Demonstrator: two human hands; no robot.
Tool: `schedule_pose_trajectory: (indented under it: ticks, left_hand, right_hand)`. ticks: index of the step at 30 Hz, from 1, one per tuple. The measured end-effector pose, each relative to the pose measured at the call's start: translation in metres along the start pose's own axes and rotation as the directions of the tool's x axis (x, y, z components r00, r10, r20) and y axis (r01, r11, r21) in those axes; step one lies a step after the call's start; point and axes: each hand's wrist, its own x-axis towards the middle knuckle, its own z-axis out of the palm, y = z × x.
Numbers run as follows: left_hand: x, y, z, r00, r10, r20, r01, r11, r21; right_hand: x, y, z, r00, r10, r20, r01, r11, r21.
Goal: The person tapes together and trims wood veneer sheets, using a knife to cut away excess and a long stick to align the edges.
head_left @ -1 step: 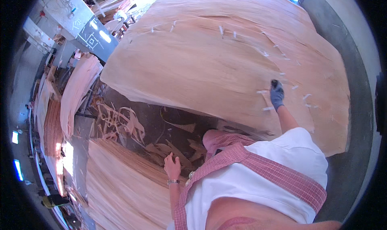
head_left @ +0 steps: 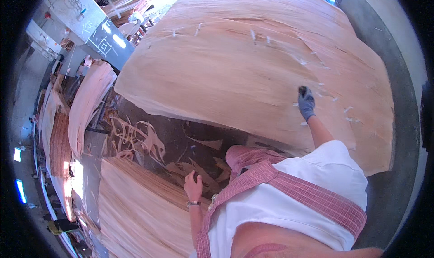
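Note:
A broad, pale wood veneer sheet lies over a large stack, with short white tape strips along its seams and splits. My right hand, in a grey glove with dark fingertips, is over the right part of this sheet, next to several strips. Its fingers are drawn together; whatever may be between them is hidden. Lower down, my bare left hand hangs beside a lower veneer stack, a bracelet at its wrist. The left fingers are loosely bent and apart, holding nothing I can see.
Curled veneer scraps litter the dark floor between the two stacks. More upright veneer bundles stand at the left, near a grey cabinet with chalk marks. A wall runs along the right side.
My right hand has shifted slightly left over the sheet, and its fingers look more curled. My left hand stays nearly where it was. The view has moved a little.

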Motion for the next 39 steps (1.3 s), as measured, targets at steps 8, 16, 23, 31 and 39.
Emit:
schedule_pose_trajectory:
  ticks: [8,16,23,31,39]
  left_hand:
    - [0.269,-0.146,-0.156,0.992,0.076,-0.096,-0.085,0.993,-0.083]
    - [0.522,-0.265,-0.223,0.905,0.329,0.269,-0.328,0.943,-0.049]
    - [0.732,-0.12,-0.262,0.563,0.67,0.483,-0.771,0.637,0.015]
    - [0.807,-0.083,-0.248,0.031,0.8,0.599,-0.979,-0.097,0.18]
    - [0.859,-0.109,-0.267,0.019,0.706,0.708,-0.958,-0.19,0.216]
  right_hand:
    - [0.011,-0.36,0.251,0.903,-0.417,0.104,0.383,0.891,0.244]
    - [-0.05,-0.575,0.326,0.815,-0.48,0.325,0.406,0.873,0.272]
    - [-0.122,-0.633,0.352,0.996,0.075,0.056,-0.081,0.991,0.108]
    - [-0.345,-0.796,0.365,0.391,0.797,-0.461,-0.889,0.456,0.034]
    - [-0.631,-0.953,0.383,-0.426,0.569,-0.703,-0.815,-0.579,0.026]
